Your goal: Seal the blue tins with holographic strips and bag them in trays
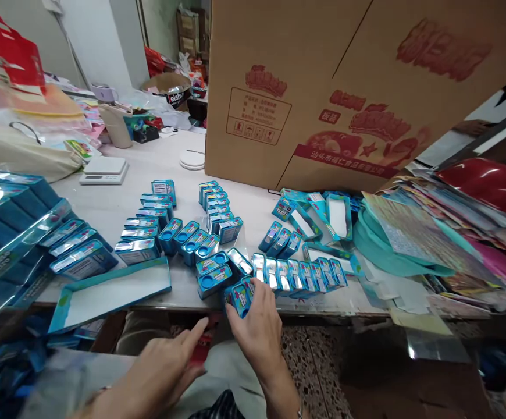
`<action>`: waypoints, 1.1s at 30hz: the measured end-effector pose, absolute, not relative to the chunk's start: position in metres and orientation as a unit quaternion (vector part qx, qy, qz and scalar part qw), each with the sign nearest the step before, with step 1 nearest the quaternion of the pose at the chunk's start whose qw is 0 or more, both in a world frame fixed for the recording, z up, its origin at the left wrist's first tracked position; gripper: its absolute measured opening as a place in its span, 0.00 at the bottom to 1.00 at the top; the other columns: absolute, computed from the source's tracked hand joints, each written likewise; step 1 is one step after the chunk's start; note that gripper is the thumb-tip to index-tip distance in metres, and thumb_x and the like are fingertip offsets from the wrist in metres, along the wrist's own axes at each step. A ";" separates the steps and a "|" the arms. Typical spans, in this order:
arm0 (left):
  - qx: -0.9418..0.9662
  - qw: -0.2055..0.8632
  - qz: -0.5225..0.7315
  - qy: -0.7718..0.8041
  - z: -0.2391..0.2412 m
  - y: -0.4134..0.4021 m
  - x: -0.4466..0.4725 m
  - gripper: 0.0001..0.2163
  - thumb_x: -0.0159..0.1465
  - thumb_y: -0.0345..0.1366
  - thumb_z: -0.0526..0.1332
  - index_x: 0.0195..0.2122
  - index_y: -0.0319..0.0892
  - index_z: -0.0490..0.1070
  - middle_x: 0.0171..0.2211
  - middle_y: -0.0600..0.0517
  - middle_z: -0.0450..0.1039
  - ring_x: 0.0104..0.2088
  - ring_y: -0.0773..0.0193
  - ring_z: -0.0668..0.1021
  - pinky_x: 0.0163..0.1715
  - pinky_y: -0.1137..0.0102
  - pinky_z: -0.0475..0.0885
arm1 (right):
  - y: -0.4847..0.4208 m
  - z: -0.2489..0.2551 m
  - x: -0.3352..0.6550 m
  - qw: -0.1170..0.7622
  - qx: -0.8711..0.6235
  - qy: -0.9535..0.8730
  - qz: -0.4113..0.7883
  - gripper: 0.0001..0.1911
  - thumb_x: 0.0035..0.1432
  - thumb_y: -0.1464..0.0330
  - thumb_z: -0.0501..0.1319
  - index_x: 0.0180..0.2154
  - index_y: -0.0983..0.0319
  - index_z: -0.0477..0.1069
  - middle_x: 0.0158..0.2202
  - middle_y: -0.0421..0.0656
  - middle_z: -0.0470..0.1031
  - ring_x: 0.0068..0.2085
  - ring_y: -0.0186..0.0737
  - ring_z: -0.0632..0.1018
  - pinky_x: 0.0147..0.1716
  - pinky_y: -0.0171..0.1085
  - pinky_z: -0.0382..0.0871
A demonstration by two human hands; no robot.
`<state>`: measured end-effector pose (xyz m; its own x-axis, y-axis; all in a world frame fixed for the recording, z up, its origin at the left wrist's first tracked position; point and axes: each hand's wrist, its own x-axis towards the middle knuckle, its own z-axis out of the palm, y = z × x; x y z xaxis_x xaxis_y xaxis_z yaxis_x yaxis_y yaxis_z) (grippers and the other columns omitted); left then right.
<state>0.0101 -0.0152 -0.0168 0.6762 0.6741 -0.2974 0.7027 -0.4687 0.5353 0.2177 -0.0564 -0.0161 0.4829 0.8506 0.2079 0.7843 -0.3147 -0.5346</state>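
Note:
My right hand (258, 323) is closed around a small blue tin (241, 297) at the table's front edge, thumb on the near side and fingers over the right. A second tin may be in the grip; I cannot tell. Below the edge, my left hand (168, 355) is open and holds nothing, with its index finger stretched out. Just left of the right hand are two tins (214, 280) with round recesses on top. A row of upright tins (299, 276) with silvery faces runs to the right. More tins (143, 233) stand in lines behind and to the left.
A shallow blue tray (117, 288) overhangs the front edge. Stacked, wrapped tins (13, 233) rise at the left. A big cardboard carton (296, 87) blocks the back. Empty blue trays (338, 218) and piled packaging sheets (436, 233) lie right. A white scale (104, 170) sits behind.

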 end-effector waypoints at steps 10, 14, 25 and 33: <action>0.817 0.370 0.070 0.437 -0.086 -0.013 0.081 0.29 0.65 0.34 0.57 0.68 0.42 0.54 0.62 0.39 0.69 0.54 0.47 0.79 0.48 0.61 0.75 | -0.059 -0.033 0.212 0.392 -0.780 -0.470 0.132 0.31 0.57 0.50 0.64 0.56 0.59 0.63 0.55 0.53 0.68 0.56 0.57 0.72 0.53 0.51 0.70; 0.831 0.349 0.139 0.410 -0.093 0.003 0.072 0.20 0.68 0.35 0.52 0.60 0.48 0.65 0.58 0.43 0.73 0.53 0.50 0.79 0.48 0.62 0.76 | -0.071 -0.063 0.210 0.520 -0.744 -0.355 0.224 0.40 0.57 0.51 0.64 0.63 0.59 0.54 0.56 0.54 0.69 0.48 0.52 0.77 0.45 0.48 0.75; 0.746 0.347 0.172 0.542 -0.075 0.025 0.066 0.37 0.66 0.39 0.54 0.71 0.38 0.34 0.32 0.50 0.80 0.36 0.50 0.84 0.34 0.64 0.72 | -0.042 -0.088 0.187 0.664 -0.632 -0.155 0.369 0.48 0.47 0.43 0.69 0.60 0.56 0.51 0.45 0.45 0.70 0.35 0.41 0.78 0.30 0.38 0.77; 0.712 0.403 0.207 0.537 -0.087 0.018 0.074 0.45 0.65 0.48 0.54 0.72 0.36 0.24 0.42 0.45 0.82 0.43 0.48 0.84 0.39 0.62 0.76 | -0.073 -0.061 0.223 0.657 -0.658 -0.297 0.217 0.26 0.62 0.55 0.62 0.58 0.54 0.59 0.42 0.43 0.69 0.35 0.38 0.77 0.32 0.37 0.76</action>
